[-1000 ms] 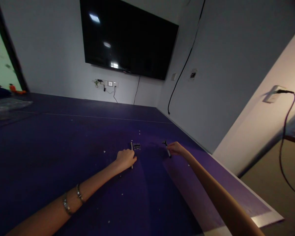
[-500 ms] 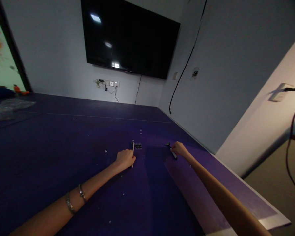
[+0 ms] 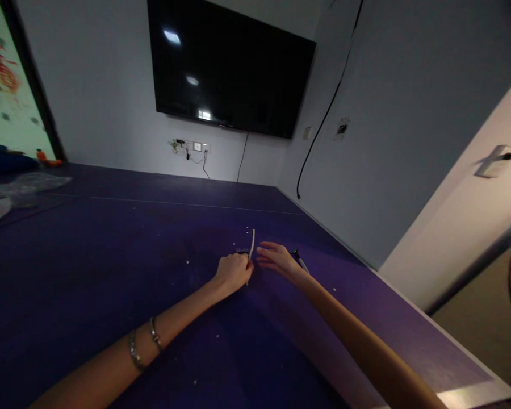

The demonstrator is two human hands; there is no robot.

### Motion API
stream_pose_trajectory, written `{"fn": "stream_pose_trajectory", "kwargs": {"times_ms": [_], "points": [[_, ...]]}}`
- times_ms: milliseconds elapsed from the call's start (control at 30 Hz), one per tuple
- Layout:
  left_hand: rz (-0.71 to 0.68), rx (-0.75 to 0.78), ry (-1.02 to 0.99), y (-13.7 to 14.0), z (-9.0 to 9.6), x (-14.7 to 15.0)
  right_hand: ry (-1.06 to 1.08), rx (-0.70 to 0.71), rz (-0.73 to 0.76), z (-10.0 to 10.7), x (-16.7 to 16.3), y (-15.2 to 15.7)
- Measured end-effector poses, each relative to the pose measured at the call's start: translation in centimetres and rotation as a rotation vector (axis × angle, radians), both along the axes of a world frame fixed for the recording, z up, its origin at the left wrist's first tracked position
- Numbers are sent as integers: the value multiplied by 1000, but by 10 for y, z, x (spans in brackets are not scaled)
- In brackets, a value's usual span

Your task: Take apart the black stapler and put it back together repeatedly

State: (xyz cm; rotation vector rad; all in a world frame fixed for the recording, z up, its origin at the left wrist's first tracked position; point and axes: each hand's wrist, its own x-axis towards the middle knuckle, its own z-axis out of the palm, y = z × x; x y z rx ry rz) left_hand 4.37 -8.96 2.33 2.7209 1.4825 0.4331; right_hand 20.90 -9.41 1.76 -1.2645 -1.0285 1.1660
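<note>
My left hand [image 3: 234, 271] is closed around a thin, pale, slightly curved stick [image 3: 252, 241], whose upper end points away from me. What the stick is, I cannot make out. Just right of it, my right hand [image 3: 279, 258] reaches in with fingers apart, holding nothing and not clearly touching the stick. Beyond the right hand lies a slim tool with a dark head and grey handle [image 3: 301, 262], like a razor, partly covered by the wrist. A small dark item with pale lines [image 3: 242, 251] shows behind my left knuckles, mostly hidden.
The purple surface [image 3: 162, 238] carries scattered white scraps [image 3: 188, 262]. Clear plastic wrapping [image 3: 29, 187] lies at the far left. A large black television [image 3: 230, 68] hangs on the wall, and a black cable [image 3: 319, 133] dangles at the right corner.
My right hand has let go of the razor-like tool, opened, and moved left toward the stick. My left hand has carried the stick right, now covering most of the small dark item.
</note>
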Motion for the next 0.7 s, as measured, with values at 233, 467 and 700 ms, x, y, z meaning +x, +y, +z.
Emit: {"fn": "stream_pose_trajectory", "kwargs": {"times_ms": [233, 467, 700], "points": [[-64, 28, 24, -14, 8, 19, 87, 28, -35, 4, -9, -4], [-152, 57, -47, -1, 6, 21, -126, 64, -74, 8, 58, -2], [-118, 26, -62, 60, -17, 3, -829, -141, -304, 1, 157, -4]]}}
